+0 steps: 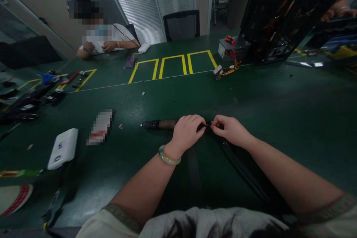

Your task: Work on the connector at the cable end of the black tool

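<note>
A dark electric screwdriver (166,124) with a brownish body lies across the green table, its tip pointing left. My left hand (187,131), with a jade-like bangle at the wrist, is wrapped over the tool's right-hand end. Just right of it, my right hand (229,129) pinches the black cable connector at that same end, fingertips close to those of my left hand. From there a black cable (240,163) runs down toward my body. The exact joint between tool and connector is partly hidden by my fingers.
A white power bank (63,148) and a blurred-out phone-like item (100,127) lie left. Behind are a power supply (232,47) with loose wires, a large black computer case (276,18), and a seated person (103,37). Tools and parts (52,89) clutter the far left.
</note>
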Motion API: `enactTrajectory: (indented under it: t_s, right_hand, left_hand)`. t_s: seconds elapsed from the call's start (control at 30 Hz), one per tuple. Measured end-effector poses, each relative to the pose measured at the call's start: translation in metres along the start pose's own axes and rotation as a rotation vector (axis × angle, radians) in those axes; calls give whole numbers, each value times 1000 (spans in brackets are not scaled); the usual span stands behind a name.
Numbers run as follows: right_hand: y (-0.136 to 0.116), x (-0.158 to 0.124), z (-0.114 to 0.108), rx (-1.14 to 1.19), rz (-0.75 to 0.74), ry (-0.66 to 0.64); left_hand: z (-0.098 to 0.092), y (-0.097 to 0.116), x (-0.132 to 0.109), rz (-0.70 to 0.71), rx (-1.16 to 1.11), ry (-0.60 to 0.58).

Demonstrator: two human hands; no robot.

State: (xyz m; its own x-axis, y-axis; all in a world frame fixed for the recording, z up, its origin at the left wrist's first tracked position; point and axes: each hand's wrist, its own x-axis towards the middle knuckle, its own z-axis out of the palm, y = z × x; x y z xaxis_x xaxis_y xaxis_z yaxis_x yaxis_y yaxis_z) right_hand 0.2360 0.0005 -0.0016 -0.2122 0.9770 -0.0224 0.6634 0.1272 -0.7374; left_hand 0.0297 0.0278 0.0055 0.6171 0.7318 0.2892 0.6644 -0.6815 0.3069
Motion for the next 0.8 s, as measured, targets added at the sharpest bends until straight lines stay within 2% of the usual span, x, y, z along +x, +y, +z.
enactTrajectory:
  t_s: [0.4,0.8]
  right_hand:
    - [-3,-2,7,-3,40,52]
    - [-9,-3,4,-101,49,32]
  left_hand:
    - [2,0,1,-25,-16,23]
    - [2,1,-1,-4,-42,32]
